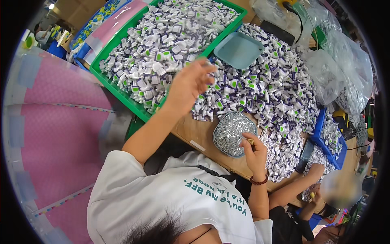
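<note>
My left hand (191, 83), slightly blurred, hovers by the near right edge of a green tray (134, 106) heaped with small white and purple plastic pieces (156, 53) with green patches. Its fingers are loosely bent and apart, with nothing visible in them. Over a round-cornered bowl (215, 140) filled with thin silvery metal pins (233, 129), my right hand (254, 154) has thumb and fingers pinched together. A yellowish cover is on one fingertip. Whatever the pinch holds is too small to make out. A red bead bracelet circles that wrist.
A large loose pile of similar pieces (280, 91) spreads over the wooden table (195, 129). A shallow grey-blue dish (239, 49) rests on it. Clear plastic bags (337, 69) lie beyond. At right, a co-worker's hands (316, 171) work near a blue bin (321, 128).
</note>
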### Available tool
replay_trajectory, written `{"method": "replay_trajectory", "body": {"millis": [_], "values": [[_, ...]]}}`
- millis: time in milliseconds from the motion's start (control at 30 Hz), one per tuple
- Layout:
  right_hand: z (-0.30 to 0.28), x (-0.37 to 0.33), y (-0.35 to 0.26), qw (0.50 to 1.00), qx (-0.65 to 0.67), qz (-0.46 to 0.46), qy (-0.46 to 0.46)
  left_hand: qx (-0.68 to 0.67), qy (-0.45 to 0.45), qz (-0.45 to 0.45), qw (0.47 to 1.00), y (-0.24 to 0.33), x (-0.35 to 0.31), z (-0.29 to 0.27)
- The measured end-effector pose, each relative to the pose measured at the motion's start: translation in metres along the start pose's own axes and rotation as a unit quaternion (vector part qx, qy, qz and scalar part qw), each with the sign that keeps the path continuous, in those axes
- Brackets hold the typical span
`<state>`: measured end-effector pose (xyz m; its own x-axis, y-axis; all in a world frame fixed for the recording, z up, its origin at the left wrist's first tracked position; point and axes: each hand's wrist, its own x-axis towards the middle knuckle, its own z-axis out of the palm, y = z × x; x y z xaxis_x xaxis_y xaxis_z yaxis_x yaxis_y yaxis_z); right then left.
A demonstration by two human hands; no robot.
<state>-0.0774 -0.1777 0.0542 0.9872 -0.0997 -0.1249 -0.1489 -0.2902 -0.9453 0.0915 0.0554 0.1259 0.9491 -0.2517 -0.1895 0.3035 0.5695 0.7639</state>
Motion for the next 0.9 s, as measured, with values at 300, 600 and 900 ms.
{"method": "replay_trajectory", "body": {"millis": [300,600,900], "values": [[0.012,0.000,0.032,0.918,-0.378,-0.115,0.018,0.468,-0.110,0.116,0.869,-0.088,0.015,-0.021],[0.018,0.002,0.044,0.925,-0.367,-0.091,0.030,0.645,-0.208,0.364,0.639,-0.139,0.035,0.018],[0.013,-0.001,0.032,0.978,-0.199,-0.016,0.069,0.720,-0.144,0.437,0.519,-0.144,0.080,0.054]]}}
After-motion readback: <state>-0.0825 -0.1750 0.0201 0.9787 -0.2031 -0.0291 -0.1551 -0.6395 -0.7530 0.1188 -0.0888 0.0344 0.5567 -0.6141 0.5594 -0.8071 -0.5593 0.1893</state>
